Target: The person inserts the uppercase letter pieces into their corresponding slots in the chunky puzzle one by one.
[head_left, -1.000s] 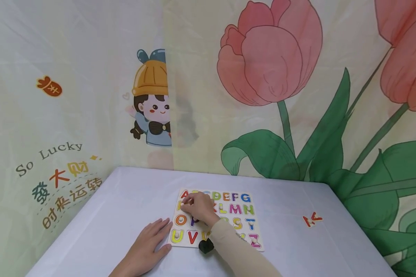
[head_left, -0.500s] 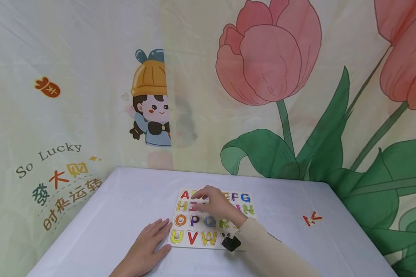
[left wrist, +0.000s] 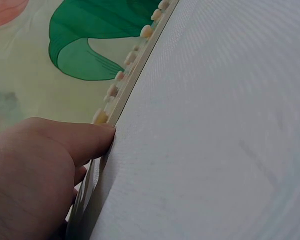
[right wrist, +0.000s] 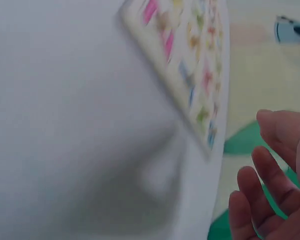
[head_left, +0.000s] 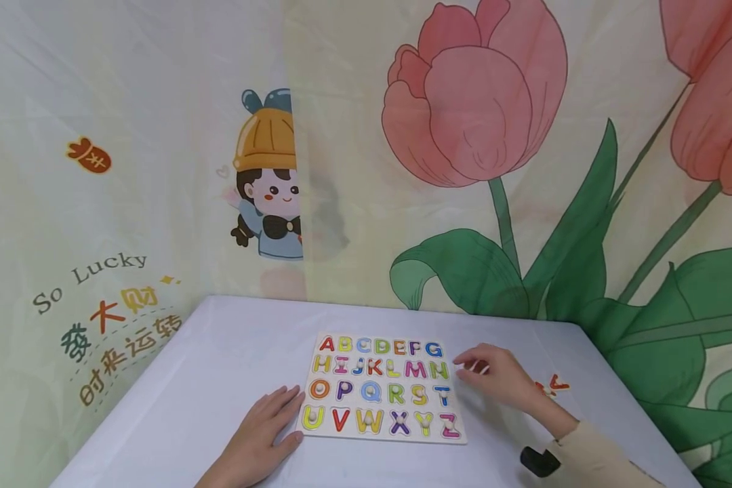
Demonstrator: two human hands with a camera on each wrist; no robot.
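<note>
A white alphabet puzzle board lies on the table, with rows of coloured letters, many bearing small wooden knobs. My left hand rests on the cloth at the board's left edge, fingers extended. In the left wrist view its thumb touches the board's edge. To the right of the board hovers my right hand, fingers loosely bent with nothing between them; the right wrist view shows its spread fingers. Just beyond this hand lie red letter pieces, partly hidden behind it.
A white cloth covers the table. Behind it hangs a fabric backdrop printed with tulips and a cartoon child. A black wrist device sits at the right sleeve.
My right hand has left the H and I letters and moved right past the board, uncovering all its rows. The left hand stays where it was.
</note>
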